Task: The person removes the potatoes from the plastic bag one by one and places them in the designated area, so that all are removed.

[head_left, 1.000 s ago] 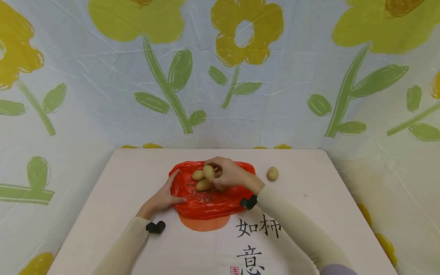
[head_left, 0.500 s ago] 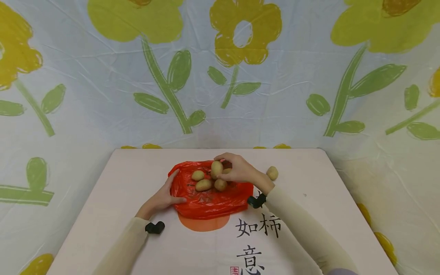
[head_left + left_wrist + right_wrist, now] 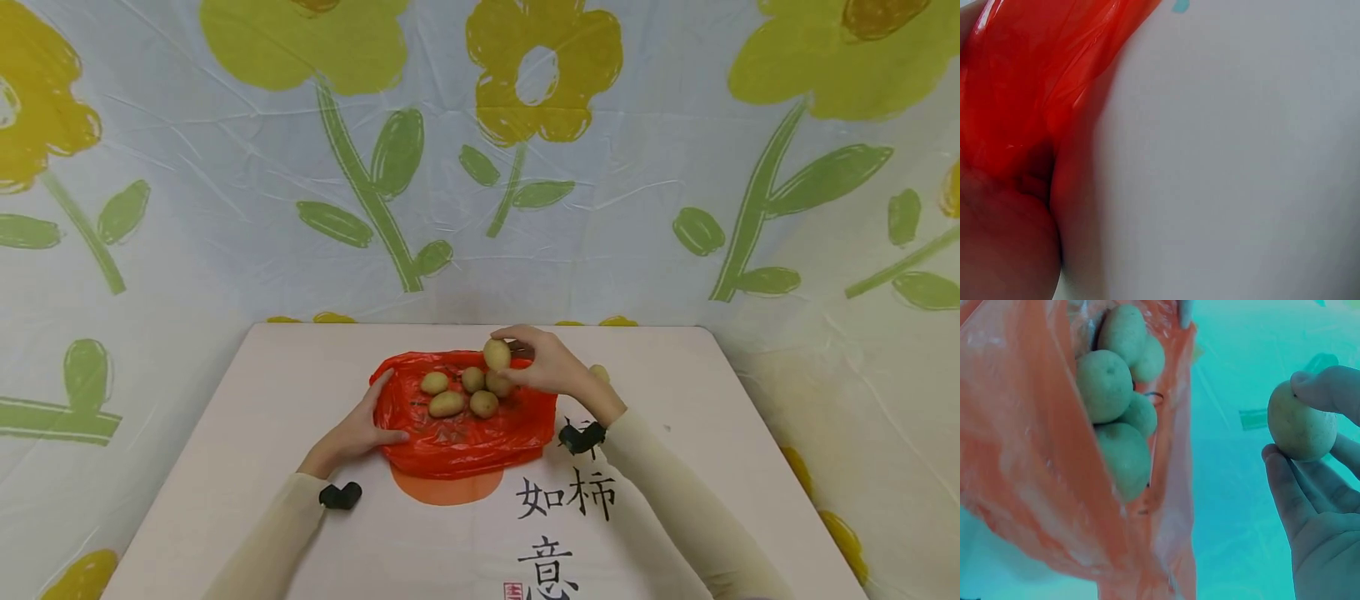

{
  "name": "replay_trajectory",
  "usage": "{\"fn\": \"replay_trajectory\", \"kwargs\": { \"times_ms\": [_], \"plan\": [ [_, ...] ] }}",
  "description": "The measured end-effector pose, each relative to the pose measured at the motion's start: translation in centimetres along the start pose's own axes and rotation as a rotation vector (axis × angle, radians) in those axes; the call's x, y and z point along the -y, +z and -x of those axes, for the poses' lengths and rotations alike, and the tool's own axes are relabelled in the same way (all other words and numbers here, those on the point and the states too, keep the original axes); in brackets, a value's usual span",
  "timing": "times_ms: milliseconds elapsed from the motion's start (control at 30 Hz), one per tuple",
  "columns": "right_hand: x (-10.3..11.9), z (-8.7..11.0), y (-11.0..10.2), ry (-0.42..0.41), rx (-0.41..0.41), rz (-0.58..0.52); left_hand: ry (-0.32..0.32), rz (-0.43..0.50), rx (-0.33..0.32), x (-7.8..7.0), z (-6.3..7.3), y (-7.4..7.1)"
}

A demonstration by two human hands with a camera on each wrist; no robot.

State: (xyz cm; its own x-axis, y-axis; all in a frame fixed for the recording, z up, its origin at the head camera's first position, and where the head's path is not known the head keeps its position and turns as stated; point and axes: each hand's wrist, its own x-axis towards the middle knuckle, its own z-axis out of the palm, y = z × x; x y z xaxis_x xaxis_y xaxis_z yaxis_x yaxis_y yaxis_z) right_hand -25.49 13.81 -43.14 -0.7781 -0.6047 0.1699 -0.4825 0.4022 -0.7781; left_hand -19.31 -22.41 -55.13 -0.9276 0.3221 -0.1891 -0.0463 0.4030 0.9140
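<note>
A crinkled red plastic bag (image 3: 457, 450) lies on the table with its mouth spread open. Several potatoes (image 3: 447, 404) show inside it. At the bag's left side, my left hand (image 3: 358, 429) holds the plastic, thumb along the near part and fingers at the far part. My right hand (image 3: 551, 362) pinches one potato (image 3: 497, 354) between thumb and fingers, over the bag's far right edge in the head view. The right wrist view shows this potato (image 3: 1300, 422) apart from the bag (image 3: 1029, 456). In the left wrist view, red plastic (image 3: 1041, 81) lies against the palm.
Another potato (image 3: 599, 372) sits on the table right of the bag, partly hidden behind my right wrist. Black written characters (image 3: 543, 500) and an orange shape (image 3: 450, 487) mark the pale tabletop (image 3: 300, 367). A flower-print sheet (image 3: 600, 250) hangs behind it.
My right hand has lifted away to the right with the potato, uncovering other potatoes in the bag. My left hand stays at the bag's left side.
</note>
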Motion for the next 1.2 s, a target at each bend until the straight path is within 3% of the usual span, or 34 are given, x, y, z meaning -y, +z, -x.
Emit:
{"fn": "replay_trajectory", "kwargs": {
  "times_ms": [233,500,800,1200],
  "plan": [
    [-0.6,0.9,-0.9,0.018,-0.029,-0.024,0.002,-0.002,0.003,-0.1,0.1,0.0],
    [-1.0,1.8,-1.9,0.039,-0.073,0.078,0.011,-0.008,0.002,0.2,-0.1,-0.1],
    [-1.7,3.0,-3.0,0.085,-0.099,-0.002,0.018,-0.01,-0.003,0.0,0.0,0.0],
    [-3.2,4.3,-4.5,0.107,-0.155,-0.005,-0.006,-0.013,-0.001,-0.2,0.1,0.0]
  ]
}}
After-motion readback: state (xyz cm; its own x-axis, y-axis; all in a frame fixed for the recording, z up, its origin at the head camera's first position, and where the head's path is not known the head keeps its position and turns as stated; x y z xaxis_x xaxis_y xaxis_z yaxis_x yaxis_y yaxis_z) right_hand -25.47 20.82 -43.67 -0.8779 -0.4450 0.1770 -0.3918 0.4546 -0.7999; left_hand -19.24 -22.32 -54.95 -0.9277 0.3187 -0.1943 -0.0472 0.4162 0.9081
